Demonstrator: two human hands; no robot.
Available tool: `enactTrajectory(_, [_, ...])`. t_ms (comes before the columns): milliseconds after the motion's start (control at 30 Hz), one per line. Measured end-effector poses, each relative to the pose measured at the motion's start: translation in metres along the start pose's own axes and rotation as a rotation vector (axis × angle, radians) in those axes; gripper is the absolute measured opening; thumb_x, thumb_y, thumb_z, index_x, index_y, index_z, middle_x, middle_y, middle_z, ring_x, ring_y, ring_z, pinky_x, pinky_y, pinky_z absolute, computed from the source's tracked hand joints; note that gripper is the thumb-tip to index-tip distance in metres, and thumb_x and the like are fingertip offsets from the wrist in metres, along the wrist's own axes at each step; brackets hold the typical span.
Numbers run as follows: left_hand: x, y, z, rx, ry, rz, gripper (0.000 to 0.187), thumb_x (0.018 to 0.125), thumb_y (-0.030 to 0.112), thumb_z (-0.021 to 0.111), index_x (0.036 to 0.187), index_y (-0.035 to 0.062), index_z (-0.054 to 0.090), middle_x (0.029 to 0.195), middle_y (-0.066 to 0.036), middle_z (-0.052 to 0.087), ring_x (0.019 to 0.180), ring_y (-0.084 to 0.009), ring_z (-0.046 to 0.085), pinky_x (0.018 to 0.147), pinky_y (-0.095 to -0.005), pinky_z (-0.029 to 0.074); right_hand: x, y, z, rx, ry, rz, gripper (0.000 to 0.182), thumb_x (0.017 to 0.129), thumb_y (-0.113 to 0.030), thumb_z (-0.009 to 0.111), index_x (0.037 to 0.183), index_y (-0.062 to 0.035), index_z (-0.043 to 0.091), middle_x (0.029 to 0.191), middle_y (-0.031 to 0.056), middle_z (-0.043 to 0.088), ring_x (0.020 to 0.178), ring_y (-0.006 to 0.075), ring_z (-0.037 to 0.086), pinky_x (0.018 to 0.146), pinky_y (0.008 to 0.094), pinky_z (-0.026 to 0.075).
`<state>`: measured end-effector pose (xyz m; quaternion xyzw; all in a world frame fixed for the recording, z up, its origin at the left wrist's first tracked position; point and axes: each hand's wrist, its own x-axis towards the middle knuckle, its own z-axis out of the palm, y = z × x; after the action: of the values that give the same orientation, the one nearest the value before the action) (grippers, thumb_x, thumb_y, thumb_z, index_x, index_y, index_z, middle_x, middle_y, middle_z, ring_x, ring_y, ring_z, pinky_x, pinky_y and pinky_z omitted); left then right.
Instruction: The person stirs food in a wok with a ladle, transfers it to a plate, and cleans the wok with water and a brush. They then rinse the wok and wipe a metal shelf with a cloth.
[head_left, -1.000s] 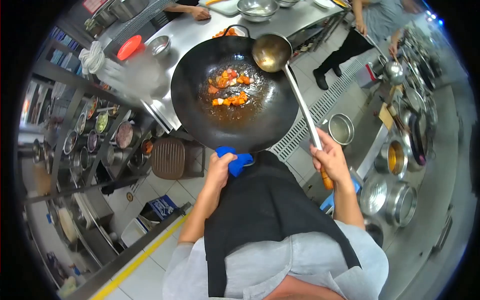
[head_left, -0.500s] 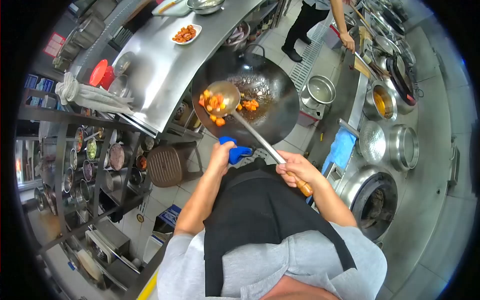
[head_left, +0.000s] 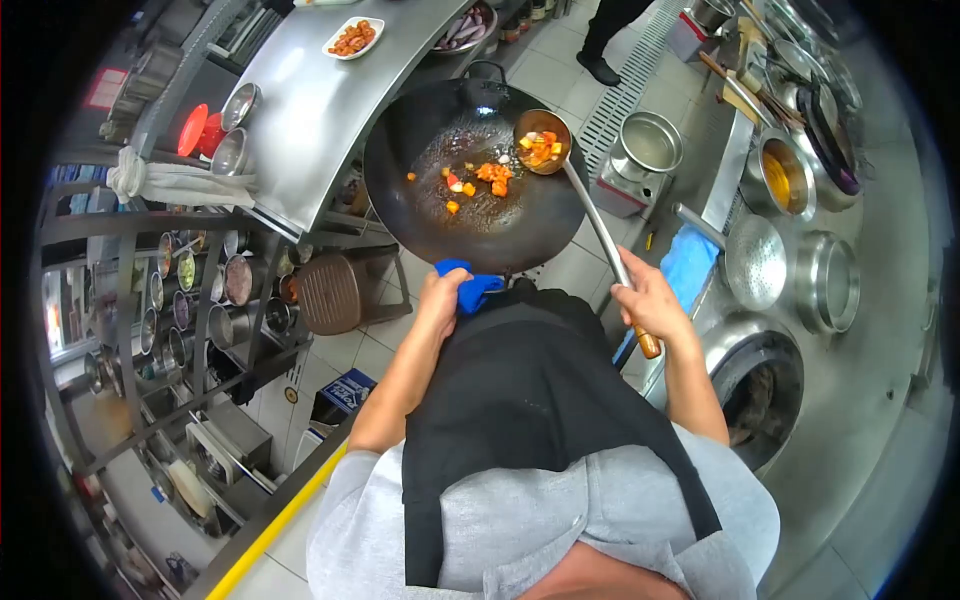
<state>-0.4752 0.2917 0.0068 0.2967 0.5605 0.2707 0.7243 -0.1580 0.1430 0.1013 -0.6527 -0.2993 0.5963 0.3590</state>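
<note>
My left hand [head_left: 441, 298] is closed on a folded blue cloth [head_left: 478, 290] at the near rim of a large dark wok [head_left: 420, 215]. My right hand [head_left: 647, 297] grips the wooden end of a long-handled ladle [head_left: 592, 210]. The ladle's bowl sits over the right side of the wok, with orange and yellow food pieces [head_left: 541, 149] in it. More orange, red and yellow pieces [head_left: 493, 179] lie scattered on the wok's wet, glossy bottom. The wok handle under the cloth is hidden.
A white plate of orange-brown food [head_left: 354, 38] rests on the steel counter [head_left: 300, 110] at left. To the right are a steel pot [head_left: 650, 142], a perforated strainer [head_left: 755, 262], a pot of yellow liquid [head_left: 778, 187] and a round burner [head_left: 752, 392]. A brown stool [head_left: 345, 290] stands left.
The ladle has swung from the wok's left side to its right, my right hand moving right and up. Some pieces now lie on the wok bottom. The other person's arm has left view.
</note>
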Motion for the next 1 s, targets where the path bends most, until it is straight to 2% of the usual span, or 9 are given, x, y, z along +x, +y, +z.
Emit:
enactTrajectory(67, [-0.010, 0.015, 0.024, 0.043, 0.054, 0.097, 0.013, 0.080, 0.011, 0.068, 0.084, -0.0013, 0.066, 0.077, -0.006, 0.064, 0.066, -0.0158, 0.060, 0.059, -0.0330, 0.046, 0.007, -0.008, 0.008, -0.340, 0.135, 0.005, 0.071, 0.094, -0.002, 0.057, 0.161, -0.0009, 0.031, 0.070, 0.0023, 0.059, 0.050, 0.0112, 0.056, 0.050, 0.0295, 0.049])
enactTrajectory(133, [0.000, 0.017, 0.034, 0.120, 0.068, 0.118, 0.013, 0.079, 0.012, 0.068, 0.081, -0.0007, 0.066, 0.074, -0.006, 0.063, 0.066, -0.0155, 0.059, 0.059, -0.0332, 0.045, 0.018, -0.002, 0.016, -0.321, 0.120, -0.003, 0.069, 0.094, -0.002, 0.056, 0.159, 0.0009, 0.033, 0.074, 0.0004, 0.057, 0.050, 0.0101, 0.053, 0.050, 0.0290, 0.047])
enactTrajectory(267, [0.025, 0.014, 0.050, 0.291, 0.119, 0.180, 0.013, 0.079, 0.013, 0.068, 0.077, 0.0003, 0.066, 0.070, -0.004, 0.061, 0.063, -0.0151, 0.057, 0.057, -0.0335, 0.042, 0.030, 0.001, 0.014, -0.017, -0.205, -0.024, 0.071, 0.095, -0.003, 0.058, 0.161, -0.0025, 0.031, 0.074, 0.0011, 0.055, 0.050, 0.0095, 0.054, 0.047, 0.0282, 0.047])
enactTrajectory(333, [0.027, 0.008, 0.046, 0.289, 0.117, 0.180, 0.013, 0.080, 0.013, 0.067, 0.077, 0.0002, 0.066, 0.069, -0.004, 0.061, 0.062, -0.0149, 0.057, 0.057, -0.0336, 0.043, 0.016, -0.002, 0.006, 0.311, -0.466, 0.058, 0.071, 0.097, -0.004, 0.060, 0.162, -0.0036, 0.030, 0.075, 0.0006, 0.055, 0.049, 0.0086, 0.053, 0.044, 0.0254, 0.046])
enactTrajectory(533, [0.033, -0.017, 0.024, 0.149, 0.145, 0.041, 0.013, 0.083, 0.013, 0.065, 0.078, 0.0009, 0.065, 0.070, -0.005, 0.063, 0.063, -0.0149, 0.060, 0.055, -0.0322, 0.044, 0.017, 0.019, -0.009, 0.503, -0.599, 0.214, 0.068, 0.097, -0.008, 0.060, 0.159, -0.0027, 0.033, 0.078, 0.0014, 0.055, 0.049, 0.0053, 0.052, 0.043, 0.0218, 0.044])
enactTrajectory(600, [0.032, -0.022, 0.012, 0.035, 0.076, -0.099, 0.010, 0.084, 0.011, 0.064, 0.084, 0.0011, 0.065, 0.074, -0.006, 0.065, 0.064, -0.0165, 0.063, 0.057, -0.0320, 0.050, 0.019, 0.027, -0.012, 0.582, -0.640, 0.244, 0.068, 0.098, -0.009, 0.061, 0.159, -0.0027, 0.033, 0.078, 0.0020, 0.055, 0.049, 0.0049, 0.052, 0.042, 0.0216, 0.043])
enactTrajectory(733, [0.020, -0.025, 0.004, -0.141, 0.059, -0.142, 0.008, 0.085, 0.008, 0.064, 0.089, 0.0011, 0.064, 0.079, -0.007, 0.066, 0.067, -0.0178, 0.066, 0.062, -0.0327, 0.056, 0.012, 0.019, -0.015, 0.547, -0.585, 0.228, 0.068, 0.098, -0.010, 0.062, 0.159, -0.0028, 0.034, 0.078, 0.0022, 0.056, 0.048, 0.0055, 0.052, 0.042, 0.0219, 0.042])
enactTrajectory(800, [0.016, -0.024, 0.000, -0.153, -0.028, -0.194, 0.012, 0.087, 0.006, 0.061, 0.096, -0.0011, 0.062, 0.089, -0.011, 0.066, 0.080, -0.0235, 0.071, 0.075, -0.0398, 0.061, 0.009, 0.012, -0.023, 0.517, -0.486, 0.181, 0.069, 0.097, -0.008, 0.063, 0.160, -0.0030, 0.034, 0.077, 0.0026, 0.057, 0.047, 0.0070, 0.053, 0.042, 0.0224, 0.042])
enactTrajectory(1000, [0.013, -0.017, 0.002, -0.049, -0.024, -0.099, 0.022, 0.086, 0.008, 0.063, 0.102, -0.0050, 0.062, 0.095, -0.013, 0.067, 0.081, -0.0239, 0.070, 0.073, -0.0373, 0.059, 0.019, -0.003, -0.053, 0.212, -0.186, 0.034, 0.071, 0.092, 0.000, 0.059, 0.158, 0.0005, 0.035, 0.079, 0.0043, 0.060, 0.047, 0.0096, 0.054, 0.043, 0.0246, 0.045])
